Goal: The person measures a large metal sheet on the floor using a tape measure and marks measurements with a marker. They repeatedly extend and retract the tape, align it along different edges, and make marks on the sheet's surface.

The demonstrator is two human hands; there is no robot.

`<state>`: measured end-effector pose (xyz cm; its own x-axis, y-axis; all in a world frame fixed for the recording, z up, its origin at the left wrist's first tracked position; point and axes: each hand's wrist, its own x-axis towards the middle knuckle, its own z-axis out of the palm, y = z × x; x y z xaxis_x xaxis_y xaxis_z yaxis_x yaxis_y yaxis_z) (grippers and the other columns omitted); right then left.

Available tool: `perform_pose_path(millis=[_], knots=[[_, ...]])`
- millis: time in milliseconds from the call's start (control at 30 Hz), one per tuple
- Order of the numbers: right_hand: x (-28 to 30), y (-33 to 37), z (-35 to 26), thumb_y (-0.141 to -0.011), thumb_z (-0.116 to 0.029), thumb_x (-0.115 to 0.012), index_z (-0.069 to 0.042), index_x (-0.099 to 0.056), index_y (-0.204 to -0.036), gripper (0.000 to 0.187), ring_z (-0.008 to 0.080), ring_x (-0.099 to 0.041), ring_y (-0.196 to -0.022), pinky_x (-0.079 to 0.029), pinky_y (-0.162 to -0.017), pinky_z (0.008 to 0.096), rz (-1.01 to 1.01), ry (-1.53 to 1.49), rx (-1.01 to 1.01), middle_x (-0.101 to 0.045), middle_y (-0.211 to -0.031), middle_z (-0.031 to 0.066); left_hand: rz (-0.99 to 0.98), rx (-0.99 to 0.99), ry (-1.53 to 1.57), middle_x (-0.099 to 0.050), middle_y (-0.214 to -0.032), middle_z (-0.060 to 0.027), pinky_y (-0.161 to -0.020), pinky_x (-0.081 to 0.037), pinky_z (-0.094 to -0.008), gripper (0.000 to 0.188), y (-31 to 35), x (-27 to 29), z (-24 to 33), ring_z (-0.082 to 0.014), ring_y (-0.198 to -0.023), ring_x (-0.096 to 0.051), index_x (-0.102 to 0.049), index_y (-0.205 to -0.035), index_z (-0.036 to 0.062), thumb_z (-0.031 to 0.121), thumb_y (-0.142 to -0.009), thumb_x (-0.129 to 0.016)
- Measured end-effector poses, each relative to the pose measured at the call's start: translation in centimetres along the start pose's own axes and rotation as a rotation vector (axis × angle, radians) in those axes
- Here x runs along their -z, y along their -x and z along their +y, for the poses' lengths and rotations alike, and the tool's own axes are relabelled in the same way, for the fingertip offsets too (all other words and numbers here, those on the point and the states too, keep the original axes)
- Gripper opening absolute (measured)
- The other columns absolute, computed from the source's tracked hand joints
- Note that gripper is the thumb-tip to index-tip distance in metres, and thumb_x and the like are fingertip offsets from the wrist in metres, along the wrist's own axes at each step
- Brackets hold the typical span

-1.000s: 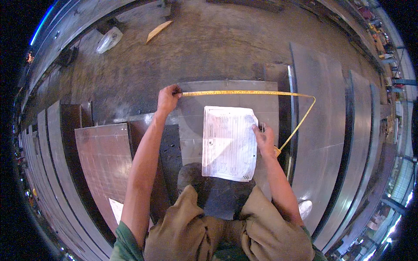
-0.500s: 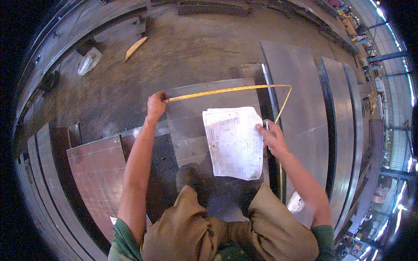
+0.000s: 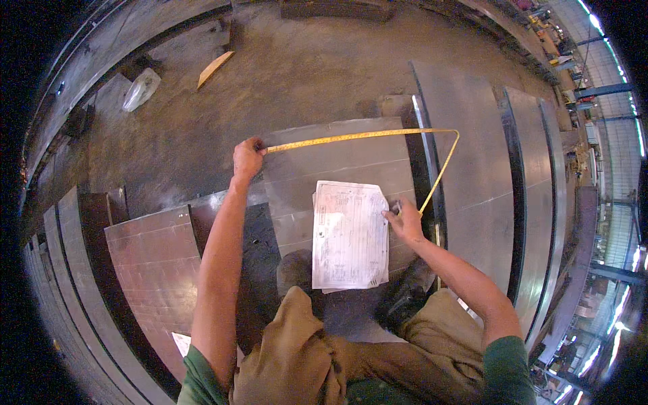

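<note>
My left hand (image 3: 248,160) is closed on the end of a yellow tape measure (image 3: 337,140). The blade runs right across the far part of a grey steel plate (image 3: 337,170), past its right edge, then bends sharply back toward my right hand (image 3: 407,220). That hand is closed at the right edge of a small stack of printed paper sheets (image 3: 351,236), thumb on top. Something dark shows between its fingers; whether it is the tape's case I cannot tell. The sheets hang above the plate, which carries thin pale lines.
Long steel plates (image 3: 476,155) lie on the right with dark gaps between them. A reddish plate (image 3: 152,256) lies at left. On the brown floor beyond are a wood piece (image 3: 215,69) and clear plastic (image 3: 142,90). My dark shoe (image 3: 403,304) stands below the sheets.
My right hand and the sheets have moved left and nearer to me. The tape's near stretch slants further left. My right knee has shifted, and a shoe shows. The left hand keeps its hold.
</note>
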<state>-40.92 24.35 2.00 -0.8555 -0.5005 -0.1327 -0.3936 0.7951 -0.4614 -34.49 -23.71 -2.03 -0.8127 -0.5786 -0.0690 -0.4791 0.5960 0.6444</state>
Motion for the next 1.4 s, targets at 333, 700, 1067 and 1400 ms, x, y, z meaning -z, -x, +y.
perform_pose_path(millis=[333, 700, 1067, 1400], knots=[[4.1, -3.5, -3.2, -0.093, -0.02, -0.062, -0.002, -0.06, -0.107, 0.023, 0.0382, -0.061, -0.092, -0.048, -0.082, 0.0452, 0.362, -0.146, -0.003, -0.064, -0.096, 0.0181, 0.018, -0.023, -0.025, -0.072, -0.086, -0.0153, -0.075, -0.053, -0.0397, 0.019, 0.3, 0.4, -0.1, -0.031, -0.082, -0.071, -0.072, -0.095, 0.0079, 0.013, -0.077, -0.078], [3.4, -0.2, 1.7, -0.092, -0.013, -0.065, -0.002, -0.065, -0.109, 0.02, 0.0205, -0.062, -0.092, -0.048, -0.085, 0.0328, 0.584, -0.23, -0.428, -0.068, -0.101, 0.0105, -0.036, -0.027, 0.051, -0.072, -0.085, -0.015, -0.073, -0.053, -0.0373, 0.019, 0.3, 1.0, 0.7, -0.0296, -0.082, -0.071, -0.07, -0.093, 0.0061, 0.011, -0.077, -0.078], [2.6, 2.3, 2.6, -0.093, -0.01, -0.063, 0.003, -0.064, -0.107, 0.019, 0.0197, -0.062, -0.091, -0.049, -0.083, 0.033, 0.623, -0.325, -0.357, -0.067, -0.099, 0.0126, -0.038, -0.035, 0.043, -0.073, -0.086, -0.014, -0.073, -0.053, -0.0377, 0.02, 0.1, 0.9, 0.7, -0.0289, -0.082, -0.071, -0.071, -0.093, 0.0063, 0.012, -0.076, -0.079], [1.9, 4.6, 1.8, -0.093, -0.01, -0.061, 0.003, -0.064, -0.109, 0.021, 0.0277, -0.063, -0.096, -0.048, -0.088, 0.0373, 0.625, -0.231, -0.407, -0.067, -0.103, 0.0163, -0.033, -0.084, 0.026, -0.072, -0.088, -0.0157, -0.074, -0.053, -0.0394, 0.02, -0.2, 0.9, -0.3, -0.0316, -0.084, -0.071, -0.071, -0.093, 0.0054, 0.012, -0.076, -0.079]])
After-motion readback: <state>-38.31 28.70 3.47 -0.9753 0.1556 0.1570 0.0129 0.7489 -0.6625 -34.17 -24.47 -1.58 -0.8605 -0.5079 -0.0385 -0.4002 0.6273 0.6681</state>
